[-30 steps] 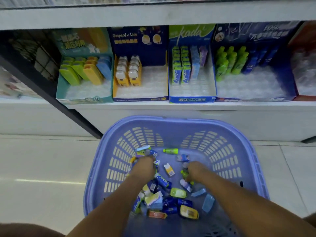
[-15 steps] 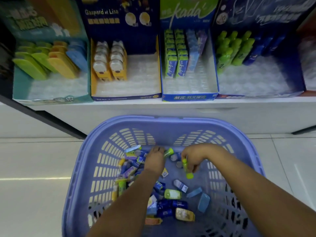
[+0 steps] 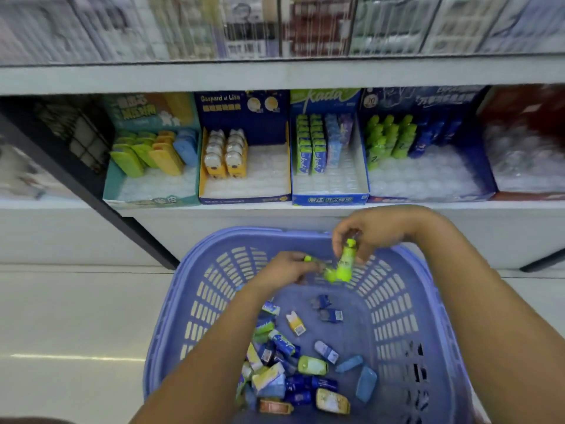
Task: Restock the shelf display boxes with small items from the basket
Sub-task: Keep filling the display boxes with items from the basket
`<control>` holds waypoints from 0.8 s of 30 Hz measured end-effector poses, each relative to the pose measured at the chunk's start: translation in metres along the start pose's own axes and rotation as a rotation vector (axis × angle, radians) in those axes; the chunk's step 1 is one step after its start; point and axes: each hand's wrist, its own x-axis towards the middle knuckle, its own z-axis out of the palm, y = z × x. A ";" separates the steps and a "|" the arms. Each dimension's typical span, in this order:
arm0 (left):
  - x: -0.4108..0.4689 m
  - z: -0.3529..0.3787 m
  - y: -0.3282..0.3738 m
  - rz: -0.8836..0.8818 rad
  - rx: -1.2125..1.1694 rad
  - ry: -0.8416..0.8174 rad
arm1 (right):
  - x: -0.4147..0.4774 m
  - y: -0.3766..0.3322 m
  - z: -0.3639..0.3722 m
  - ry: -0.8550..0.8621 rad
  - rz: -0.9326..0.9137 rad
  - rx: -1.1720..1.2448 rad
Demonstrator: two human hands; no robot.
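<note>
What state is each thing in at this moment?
Right hand: pinches green bottle, upright.
Left hand: holds second bottle, tilted.
Basket: small items loose on its bottom.
Bottle box: back rows stocked, front empty.

The basket [image 3: 171, 347] loses its near rim to the bottom edge. Above it, the upper-shelf packets [image 3: 275, 29] blur past reading. Above and right of the basket, a red display box [image 3: 526, 142] is cut by the right edge. Over the basket's far rim, the left hand [image 3: 287, 269] covers most of a green item [image 3: 328, 274], perhaps a bottle; the right hand [image 3: 376, 234] hides the cap of the green bottle [image 3: 347, 261].
</note>
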 end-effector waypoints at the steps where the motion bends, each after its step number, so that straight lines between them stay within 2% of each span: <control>1: -0.008 -0.001 0.012 0.002 -0.105 -0.013 | -0.011 -0.001 -0.006 0.059 -0.014 0.021; 4: -0.030 -0.004 0.045 0.035 -0.392 -0.122 | -0.038 -0.006 -0.017 0.222 -0.073 0.132; 8: -0.053 -0.001 0.085 0.091 -0.528 -0.198 | -0.061 -0.012 -0.023 0.381 -0.158 0.246; 15: -0.077 0.023 0.123 0.178 -0.243 -0.118 | -0.078 -0.030 -0.024 0.487 -0.271 0.266; 20: -0.078 0.035 0.133 0.215 -0.369 -0.053 | -0.085 -0.031 -0.027 0.581 -0.298 0.367; 24: -0.070 0.039 0.134 0.265 -0.335 -0.027 | -0.096 -0.020 -0.035 0.470 -0.280 0.551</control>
